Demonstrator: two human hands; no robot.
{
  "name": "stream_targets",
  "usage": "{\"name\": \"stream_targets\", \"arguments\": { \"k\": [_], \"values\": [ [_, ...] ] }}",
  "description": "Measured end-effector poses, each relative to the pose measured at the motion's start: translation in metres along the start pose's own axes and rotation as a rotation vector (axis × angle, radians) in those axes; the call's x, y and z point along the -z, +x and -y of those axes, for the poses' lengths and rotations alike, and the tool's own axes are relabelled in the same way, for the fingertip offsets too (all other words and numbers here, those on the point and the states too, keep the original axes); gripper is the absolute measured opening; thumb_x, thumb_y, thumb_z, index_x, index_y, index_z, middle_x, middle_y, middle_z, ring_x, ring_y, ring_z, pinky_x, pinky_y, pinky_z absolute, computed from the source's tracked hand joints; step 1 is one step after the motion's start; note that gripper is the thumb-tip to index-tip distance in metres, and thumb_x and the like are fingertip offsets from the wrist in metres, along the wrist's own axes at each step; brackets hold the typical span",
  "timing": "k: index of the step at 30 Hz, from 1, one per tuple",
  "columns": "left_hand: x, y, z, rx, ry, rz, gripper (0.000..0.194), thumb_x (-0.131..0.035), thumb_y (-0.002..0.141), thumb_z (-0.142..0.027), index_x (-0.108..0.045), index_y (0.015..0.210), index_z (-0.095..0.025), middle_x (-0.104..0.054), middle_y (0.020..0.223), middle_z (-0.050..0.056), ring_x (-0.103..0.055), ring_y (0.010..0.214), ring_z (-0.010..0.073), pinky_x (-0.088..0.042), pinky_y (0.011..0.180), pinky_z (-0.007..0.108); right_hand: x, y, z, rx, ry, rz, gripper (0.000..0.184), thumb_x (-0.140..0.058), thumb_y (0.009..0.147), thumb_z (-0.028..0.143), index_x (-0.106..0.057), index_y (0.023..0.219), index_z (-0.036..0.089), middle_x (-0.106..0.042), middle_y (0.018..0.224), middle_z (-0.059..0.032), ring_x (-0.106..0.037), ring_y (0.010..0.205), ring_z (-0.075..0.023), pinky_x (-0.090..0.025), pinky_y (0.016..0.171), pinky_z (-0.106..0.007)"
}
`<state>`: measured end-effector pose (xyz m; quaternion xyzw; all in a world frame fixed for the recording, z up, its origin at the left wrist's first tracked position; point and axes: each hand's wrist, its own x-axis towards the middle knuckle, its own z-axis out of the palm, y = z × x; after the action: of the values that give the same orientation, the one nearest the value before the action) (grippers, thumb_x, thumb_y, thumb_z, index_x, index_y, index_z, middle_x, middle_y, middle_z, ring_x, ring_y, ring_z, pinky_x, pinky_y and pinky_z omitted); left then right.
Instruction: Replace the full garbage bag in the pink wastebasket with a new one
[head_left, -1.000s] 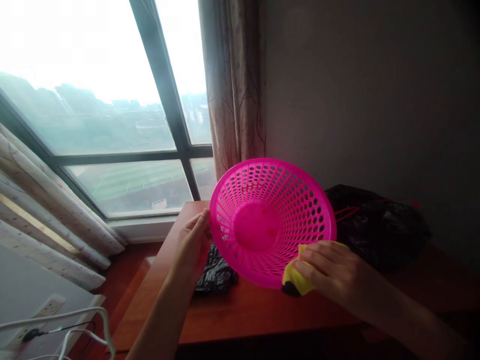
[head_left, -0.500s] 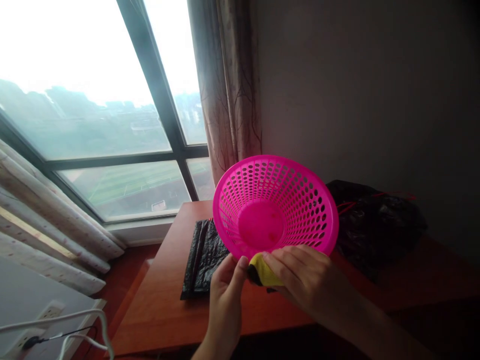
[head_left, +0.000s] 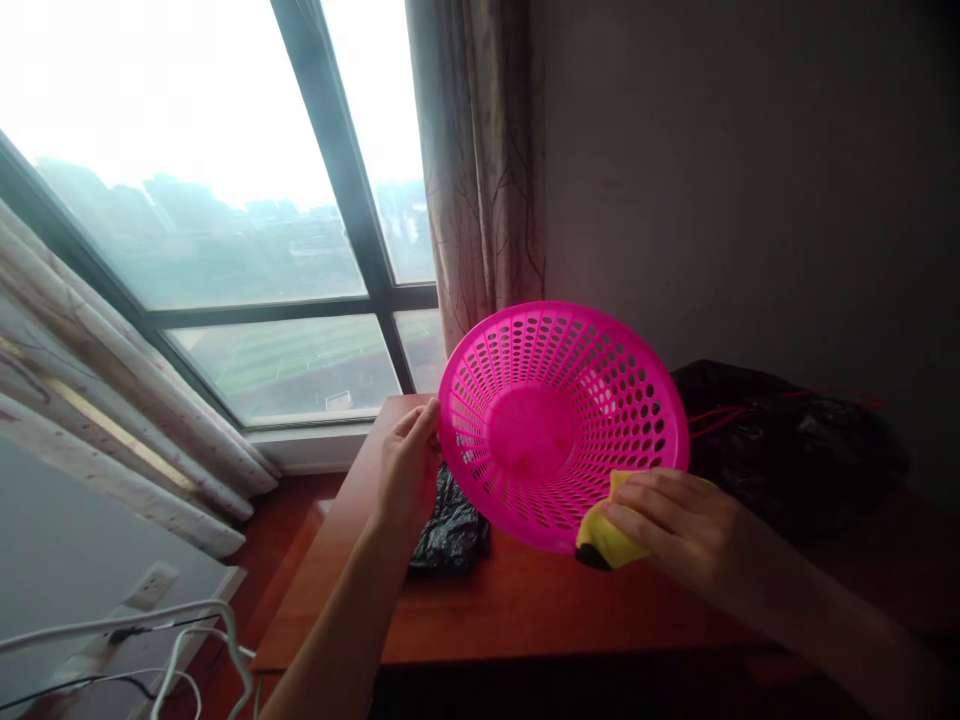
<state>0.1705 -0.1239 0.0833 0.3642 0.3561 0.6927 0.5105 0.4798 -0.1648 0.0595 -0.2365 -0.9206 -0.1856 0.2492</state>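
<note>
A bright pink plastic basket (head_left: 531, 430) with a perforated wall is held tilted above the table, its open mouth facing me. My left hand (head_left: 409, 465) pinches its rim on the left side, thumb and fingers closed. At the lower right rim, my right hand (head_left: 675, 515) is closed around a yellow cloth (head_left: 611, 530) with a dark corner, pressing it against the basket's edge. Some of the right fingers reach over the rim. Small reddish spots show on the basket's solid bottom.
Below the basket, a folded black plastic bag (head_left: 454, 530) lies on the reddish wooden table (head_left: 322, 590). A larger black bag (head_left: 795, 440) with red drawstrings sits at the right by the wall. White cables (head_left: 225, 625) hang near a socket (head_left: 150, 587) at lower left.
My left hand has moved from the bottom rim up to the left side. My right hand and the yellow cloth have shifted right along the rim. The view has turned slightly left.
</note>
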Motion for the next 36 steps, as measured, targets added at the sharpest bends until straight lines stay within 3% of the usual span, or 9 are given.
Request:
{"name": "stream_targets", "arguments": {
  "k": [5,11,14,19,23,27,30,36],
  "values": [
    [-0.009,-0.006,0.016,-0.064,0.04,0.01,0.033,-0.07,0.084,-0.044,-0.057,0.072,-0.016,-0.049,0.061,-0.004,-0.042,0.052,0.0073,-0.035,0.05,0.019,-0.006,0.007,0.008,-0.057,-0.019,-0.001,0.03,-0.052,0.095,0.01,-0.063,0.122,0.017,-0.071,0.11,-0.0087,-0.066,0.105,-0.0237,-0.051,0.095,-0.043],
    [-0.024,-0.053,0.06,0.009,0.167,0.11,0.036,-0.059,0.09,-0.05,-0.06,0.077,-0.016,-0.058,0.072,0.002,-0.05,0.066,0.0133,-0.042,0.062,0.023,-0.011,0.034,0.02,-0.145,0.027,-0.059,0.032,-0.053,0.095,0.012,-0.057,0.127,0.015,-0.071,0.107,-0.0093,-0.068,0.097,-0.0218,-0.054,0.089,-0.039],
    [-0.029,-0.071,0.071,0.021,0.16,0.1,0.037,-0.059,0.09,-0.051,-0.059,0.075,-0.017,-0.055,0.071,0.001,-0.047,0.067,0.0132,-0.041,0.063,0.023,-0.015,0.044,0.028,-0.15,0.042,-0.044,0.035,-0.055,0.094,0.012,-0.055,0.129,0.015,-0.071,0.107,-0.0103,-0.068,0.098,-0.0227,-0.055,0.089,-0.04],
    [-0.027,-0.074,0.066,0.067,0.222,0.112,0.037,-0.066,0.086,-0.049,-0.059,0.07,-0.017,-0.048,0.06,-0.004,-0.038,0.053,0.0089,-0.035,0.053,0.021,-0.02,0.039,0.035,-0.129,0.059,-0.038,0.033,-0.055,0.094,0.013,-0.055,0.128,0.014,-0.07,0.112,-0.0121,-0.067,0.101,-0.0236,-0.056,0.088,-0.042],
    [-0.022,-0.066,0.058,-0.002,0.283,0.075,0.034,-0.066,0.086,-0.047,-0.06,0.071,-0.017,-0.051,0.06,-0.003,-0.041,0.053,0.0093,-0.034,0.051,0.021,-0.021,0.021,0.03,-0.111,0.126,0.015,0.033,-0.056,0.094,0.018,-0.058,0.126,0.012,-0.07,0.111,-0.0124,-0.067,0.101,-0.0237,-0.057,0.087,-0.042],
    [-0.013,-0.058,0.056,-0.095,0.33,-0.044,0.037,-0.065,0.086,-0.049,-0.057,0.068,-0.018,-0.049,0.059,-0.003,-0.038,0.053,0.0102,-0.032,0.05,0.021,-0.02,-0.005,0.015,-0.099,0.164,0.136,0.035,-0.059,0.091,0.021,-0.061,0.126,0.016,-0.07,0.115,-0.0102,-0.065,0.108,-0.0227,-0.054,0.095,-0.042],
    [-0.01,-0.056,0.057,-0.138,0.381,-0.069,0.04,-0.065,0.085,-0.051,-0.055,0.064,-0.019,-0.046,0.058,-0.003,-0.034,0.052,0.0106,-0.029,0.048,0.022,-0.018,-0.022,-0.003,-0.133,0.104,0.195,0.033,-0.055,0.092,0.019,-0.064,0.124,0.019,-0.07,0.118,-0.0086,-0.062,0.116,-0.0229,-0.048,0.103,-0.045],
    [-0.02,-0.061,0.059,-0.217,0.462,-0.091,0.044,-0.066,0.083,-0.05,-0.048,0.056,-0.02,-0.04,0.054,-0.003,-0.03,0.052,0.0115,-0.026,0.047,0.024,-0.016,-0.025,-0.017,-0.182,-0.058,0.166,0.033,-0.051,0.094,0.016,-0.065,0.123,0.013,-0.067,0.123,-0.0132,-0.056,0.124,-0.027,-0.041,0.109,-0.051]
  ]
}}
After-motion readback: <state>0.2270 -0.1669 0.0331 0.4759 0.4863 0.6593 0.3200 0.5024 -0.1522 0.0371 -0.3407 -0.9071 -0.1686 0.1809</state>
